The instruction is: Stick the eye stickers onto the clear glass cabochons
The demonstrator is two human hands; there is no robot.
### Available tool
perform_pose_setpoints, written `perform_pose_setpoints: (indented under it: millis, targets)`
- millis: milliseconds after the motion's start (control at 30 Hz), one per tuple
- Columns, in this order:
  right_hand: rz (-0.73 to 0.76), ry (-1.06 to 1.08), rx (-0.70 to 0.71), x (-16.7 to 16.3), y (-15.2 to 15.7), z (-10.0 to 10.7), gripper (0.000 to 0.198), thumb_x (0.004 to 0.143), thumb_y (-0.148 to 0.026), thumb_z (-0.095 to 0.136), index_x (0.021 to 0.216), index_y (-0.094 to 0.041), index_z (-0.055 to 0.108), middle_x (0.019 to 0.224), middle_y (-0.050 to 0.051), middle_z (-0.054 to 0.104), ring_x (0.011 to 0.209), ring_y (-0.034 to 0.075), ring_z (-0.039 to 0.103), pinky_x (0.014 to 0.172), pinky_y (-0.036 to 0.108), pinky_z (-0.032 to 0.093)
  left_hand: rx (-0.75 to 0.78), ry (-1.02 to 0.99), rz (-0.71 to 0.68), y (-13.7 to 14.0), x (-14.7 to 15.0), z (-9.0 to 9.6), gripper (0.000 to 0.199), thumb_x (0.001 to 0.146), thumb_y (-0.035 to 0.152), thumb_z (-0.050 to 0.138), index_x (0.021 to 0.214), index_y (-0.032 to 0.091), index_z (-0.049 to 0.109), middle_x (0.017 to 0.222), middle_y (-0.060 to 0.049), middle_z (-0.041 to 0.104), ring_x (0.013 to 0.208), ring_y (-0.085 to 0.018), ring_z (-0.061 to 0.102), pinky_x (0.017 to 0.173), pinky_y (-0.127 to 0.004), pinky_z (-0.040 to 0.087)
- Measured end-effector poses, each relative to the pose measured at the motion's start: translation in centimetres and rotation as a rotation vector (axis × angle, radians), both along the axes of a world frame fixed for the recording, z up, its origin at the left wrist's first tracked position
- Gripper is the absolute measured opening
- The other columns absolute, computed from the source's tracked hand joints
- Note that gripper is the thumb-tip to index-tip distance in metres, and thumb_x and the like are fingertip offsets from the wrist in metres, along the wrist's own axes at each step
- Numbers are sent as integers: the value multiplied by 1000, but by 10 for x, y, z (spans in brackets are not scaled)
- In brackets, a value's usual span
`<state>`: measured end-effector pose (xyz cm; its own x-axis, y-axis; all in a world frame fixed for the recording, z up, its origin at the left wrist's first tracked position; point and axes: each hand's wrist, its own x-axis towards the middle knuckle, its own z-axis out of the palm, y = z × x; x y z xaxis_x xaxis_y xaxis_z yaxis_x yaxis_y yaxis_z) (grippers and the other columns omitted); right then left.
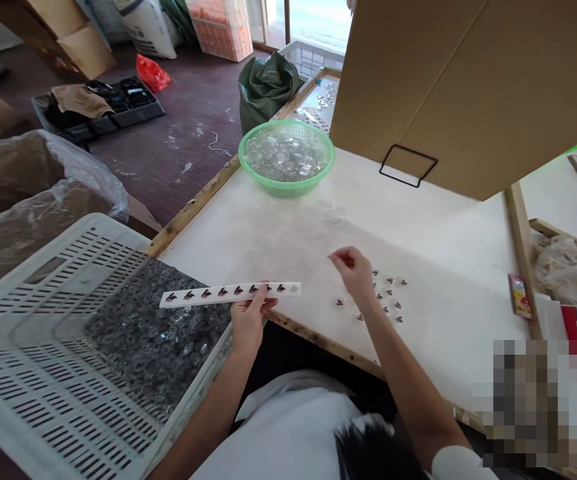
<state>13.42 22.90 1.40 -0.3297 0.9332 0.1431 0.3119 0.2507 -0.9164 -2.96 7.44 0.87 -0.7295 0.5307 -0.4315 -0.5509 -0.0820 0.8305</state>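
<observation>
My left hand (249,319) pinches a long white strip of stickers (229,294) near its right end, over the table's front edge. Small dark and reddish printed figures run along the strip in a row; its rightmost spot looks blank. My right hand (354,272) is raised over the white table, thumb and forefinger pressed together. A tiny speck shows at those fingertips, too small to name. Beside and partly behind the right forearm lie several small clear discs bearing the same figure (389,281). Plain clear discs (329,213) lie scattered farther back.
A green plastic basket (287,189) full of clear pieces stands at the table's back left. At my left, a white slotted crate (113,233) holds many more clear pieces (168,333). A large cardboard sheet (448,80) rises over the back right. Wooden edging (193,208) borders the table.
</observation>
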Motion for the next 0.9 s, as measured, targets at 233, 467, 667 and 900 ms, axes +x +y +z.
perform_pose_setpoints:
  millis: [233,467,667,900]
  targets:
    - [38,-273,-266,2,50,-36,22,75,-42,61,76,-20,65,66,2,64,60,15,55,56,27,41,-9,15,-62,-7,0,-5,35,59,36,86,82,12,76,73,-4,71,58,-12,64,53,-20,57]
    - [36,-366,-227,-3,48,-35,18,74,-38,60,75,-21,66,68,2,66,64,17,57,60,28,42,-22,18,-78,-7,-2,-5,36,60,38,85,84,13,76,72,-4,71,59,-12,64,49,-19,55]
    - [28,-548,-21,-12,33,-27,11,80,-27,55,80,-22,64,84,4,66,73,17,59,67,29,40,-24,38,-92,-8,-3,-8,36,60,39,85,83,13,76,76,-5,72,62,-14,65,50,-20,56]
    - [41,-619,17,29,13,-25,20,81,-29,57,100,-23,62,81,2,67,72,19,61,67,30,39,-26,49,-137,-7,4,-3,38,64,40,82,89,12,75,81,-7,73,61,-13,65,54,-21,56]
